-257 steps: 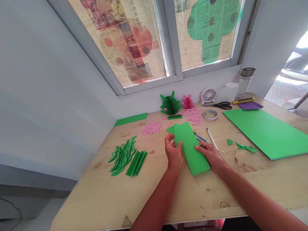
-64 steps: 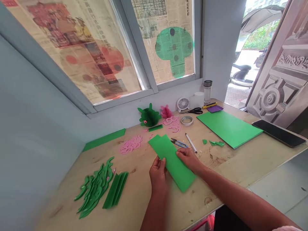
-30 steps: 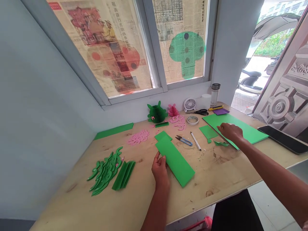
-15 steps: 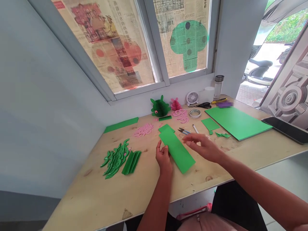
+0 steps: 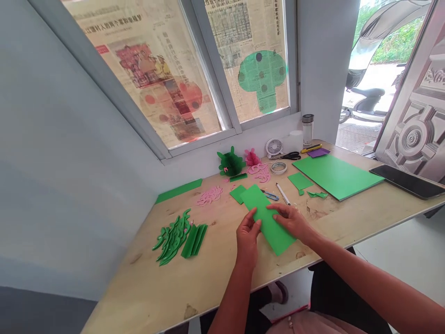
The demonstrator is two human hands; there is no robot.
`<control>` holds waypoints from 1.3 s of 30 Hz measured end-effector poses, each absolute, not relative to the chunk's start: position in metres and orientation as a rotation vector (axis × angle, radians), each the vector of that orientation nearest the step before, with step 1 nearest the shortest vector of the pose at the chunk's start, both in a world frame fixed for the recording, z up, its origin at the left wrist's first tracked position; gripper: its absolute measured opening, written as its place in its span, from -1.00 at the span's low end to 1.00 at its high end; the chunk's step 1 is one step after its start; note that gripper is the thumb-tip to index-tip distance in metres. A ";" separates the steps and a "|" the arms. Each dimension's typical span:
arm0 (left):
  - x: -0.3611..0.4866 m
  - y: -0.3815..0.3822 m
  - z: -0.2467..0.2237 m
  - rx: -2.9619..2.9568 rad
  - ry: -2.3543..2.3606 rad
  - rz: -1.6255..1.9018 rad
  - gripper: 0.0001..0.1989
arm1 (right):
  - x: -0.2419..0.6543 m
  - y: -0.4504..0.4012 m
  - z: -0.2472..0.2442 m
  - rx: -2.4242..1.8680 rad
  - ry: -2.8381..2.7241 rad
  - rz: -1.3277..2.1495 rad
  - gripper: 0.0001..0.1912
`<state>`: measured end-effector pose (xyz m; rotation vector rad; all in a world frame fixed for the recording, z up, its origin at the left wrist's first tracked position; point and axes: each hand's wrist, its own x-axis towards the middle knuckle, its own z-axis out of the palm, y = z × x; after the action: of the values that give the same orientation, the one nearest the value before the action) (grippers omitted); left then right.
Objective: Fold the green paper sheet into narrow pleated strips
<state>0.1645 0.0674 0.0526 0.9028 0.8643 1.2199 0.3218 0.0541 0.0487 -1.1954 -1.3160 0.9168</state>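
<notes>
A long strip of green foam sheet (image 5: 267, 222) lies on the wooden table (image 5: 139, 278) in front of me. My left hand (image 5: 248, 236) grips its lower left edge, and my right hand (image 5: 291, 220) has its fingers over the strip's right side. Just beyond the strip's top end, touching or nearly touching it, lies a small green foam piece (image 5: 238, 193). Blue-handled thread snips (image 5: 270, 195) and a white pen (image 5: 283, 193) sit just past my right fingers.
Left of my hands lie green cutouts (image 5: 172, 236), a pleated green sheet (image 5: 193, 241) and pink cutouts (image 5: 209, 195). A large green sheet (image 5: 337, 175) is at right, with a phone (image 5: 406, 181) beyond it. Paper honeycomb ornaments (image 5: 231, 163), tape (image 5: 278, 167) and scissors (image 5: 290, 156) stand along the wall.
My right hand has come back from above the table onto the strip. The strip has shifted and turned, and the view has swung slightly.
</notes>
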 end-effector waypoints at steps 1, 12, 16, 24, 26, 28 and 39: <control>0.164 0.064 0.055 0.935 0.850 1.210 -0.46 | 0.323 0.053 0.049 -1.205 -1.311 0.917 -0.66; 0.172 0.064 0.050 1.203 0.953 1.188 -0.51 | 0.334 0.036 0.051 -1.249 -1.201 0.948 -0.69; 0.172 0.064 0.052 1.416 1.025 1.208 -0.67 | 0.337 0.032 0.053 -1.259 -1.164 0.970 -0.68; 0.161 0.056 0.080 1.778 1.114 1.130 -0.73 | 0.332 0.023 0.067 -1.324 -1.198 0.887 -0.62; 0.158 0.054 0.087 1.919 1.149 1.118 -0.77 | 0.331 0.020 0.072 -1.373 -1.278 0.758 -0.64; 0.155 0.052 0.094 2.048 1.177 1.119 -0.81 | 0.332 0.018 0.077 -1.433 -1.368 0.587 -0.69; 0.151 0.044 0.116 2.185 1.133 1.151 -0.86 | 0.337 0.004 0.104 -1.485 -1.674 0.209 -0.78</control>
<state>0.1506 0.0437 0.1159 2.1854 1.1334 1.1507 0.3372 0.0036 0.1039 -1.4847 -1.6741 0.2089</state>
